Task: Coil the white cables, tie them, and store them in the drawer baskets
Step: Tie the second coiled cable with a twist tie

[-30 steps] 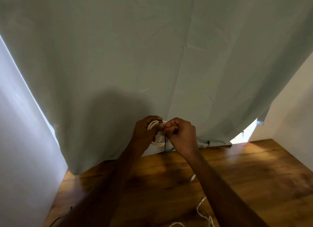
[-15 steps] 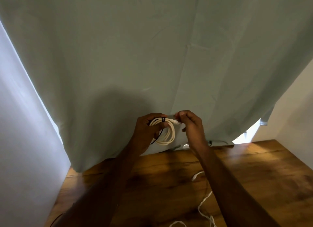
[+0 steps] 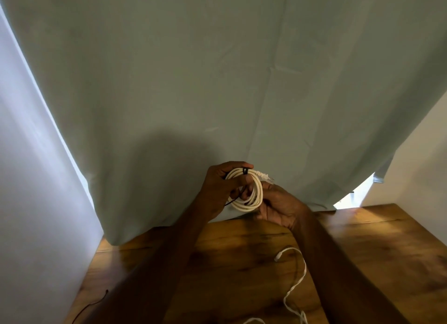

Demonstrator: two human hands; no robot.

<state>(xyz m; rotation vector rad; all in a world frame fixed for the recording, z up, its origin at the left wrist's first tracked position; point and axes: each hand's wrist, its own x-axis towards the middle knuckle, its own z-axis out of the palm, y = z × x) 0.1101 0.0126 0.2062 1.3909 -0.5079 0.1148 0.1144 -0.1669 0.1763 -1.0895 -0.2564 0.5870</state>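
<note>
Head view shows one white cable coil (image 3: 249,190) already wound and bound by a black tie (image 3: 245,171), held up above the far side of the counter (image 3: 387,251). Left hand (image 3: 221,188) has its grip closed around the coil; right hand (image 3: 278,206) supports it from below. A loose white cable (image 3: 296,282) waits on the near counter. Drawer baskets are not visible.

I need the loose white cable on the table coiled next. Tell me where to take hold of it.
Grip the loose white cable just behind its plug end, coming from above with the right hand. That end lies free on the wooden table, while the rest trails out of view toward the near edge.
</note>
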